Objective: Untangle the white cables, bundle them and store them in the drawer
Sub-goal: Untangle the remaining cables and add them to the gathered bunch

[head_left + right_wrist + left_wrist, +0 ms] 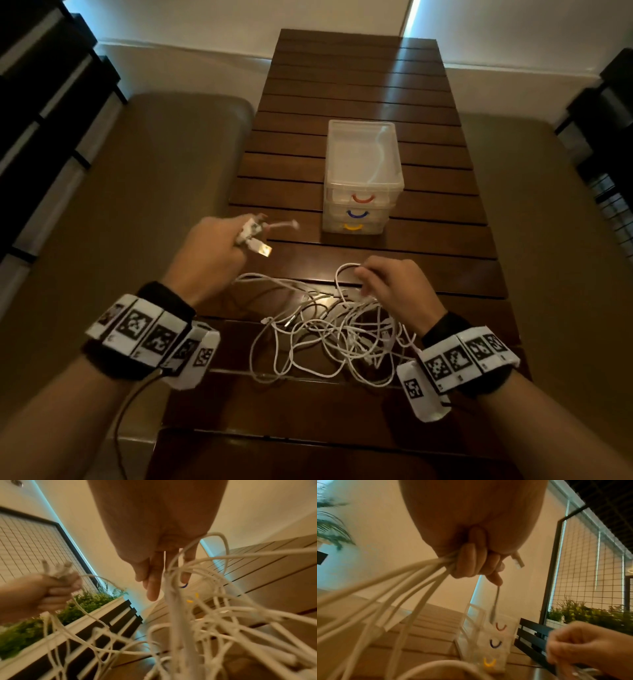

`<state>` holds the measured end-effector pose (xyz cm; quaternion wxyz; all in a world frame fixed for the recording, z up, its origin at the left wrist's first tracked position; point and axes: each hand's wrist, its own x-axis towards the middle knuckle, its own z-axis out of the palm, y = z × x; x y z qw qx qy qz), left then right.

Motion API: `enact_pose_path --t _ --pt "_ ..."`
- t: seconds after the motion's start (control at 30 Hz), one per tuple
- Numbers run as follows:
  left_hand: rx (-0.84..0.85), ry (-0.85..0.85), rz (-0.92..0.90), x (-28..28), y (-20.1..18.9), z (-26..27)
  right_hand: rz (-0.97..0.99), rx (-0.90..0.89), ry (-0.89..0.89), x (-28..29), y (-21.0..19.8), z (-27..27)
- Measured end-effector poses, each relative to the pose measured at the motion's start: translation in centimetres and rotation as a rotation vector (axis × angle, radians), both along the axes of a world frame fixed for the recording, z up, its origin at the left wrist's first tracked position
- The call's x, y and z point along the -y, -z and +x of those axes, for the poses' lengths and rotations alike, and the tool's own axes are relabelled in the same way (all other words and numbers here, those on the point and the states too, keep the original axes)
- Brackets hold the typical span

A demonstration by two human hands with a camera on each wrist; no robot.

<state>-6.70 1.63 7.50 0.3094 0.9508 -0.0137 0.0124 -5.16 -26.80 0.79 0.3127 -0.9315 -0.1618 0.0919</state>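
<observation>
We cannot follow any single strand through the tangle of white cables on the worktop. The connector ends in the left hand are motion-blurred, their types unreadable. In the right wrist view, blurred strands hide where the right hand grips. The drawer unit's contents show only hazily.

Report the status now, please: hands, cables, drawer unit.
Left hand grips several cable ends. Right hand pinches a loop. White cables tangled on wooden table. Drawer unit shut; nothing blocking it.
</observation>
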Motion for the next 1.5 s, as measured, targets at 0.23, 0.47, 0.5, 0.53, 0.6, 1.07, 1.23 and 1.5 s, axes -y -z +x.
enact_pose_path --t 0.23,0.47,0.5,0.53,0.6,1.07,1.23,1.5 --pt "-0.144 0.083 -0.046 1.8 2.3 -1.0 0.089 0.026 -0.083 -4.1 -1.9 -0.7" --pt "-0.096 -0.135 -0.337 0.4 2.8 -1.5 0.005 0.024 -0.202 -10.2 -1.8 -0.5" --pt "-0.067 -0.192 -0.403 0.2 3.0 -1.6 -0.022 -0.014 -0.238 -11.2 -1.5 -0.7" --pt "-0.050 -0.242 -0.458 -0.2 3.0 -1.7 -0.048 -0.048 -0.277 -12.3 -1.2 -1.0" --pt "-0.015 -0.327 -0.507 -1.1 3.0 -2.0 -0.117 -0.082 -0.363 -14.2 -0.5 -1.3" --pt "-0.109 -0.744 -0.425 -10.2 3.7 -5.2 -0.240 -0.032 -0.513 -19.6 2.9 -0.6" --pt "-0.086 -0.672 -0.381 -10.0 4.2 -5.7 -0.231 -0.033 -0.533 -19.6 3.3 -0.4" --pt "-0.008 -0.619 -0.462 -9.4 3.2 -5.5 -0.347 -0.088 -0.495 -15.2 2.3 -0.2"
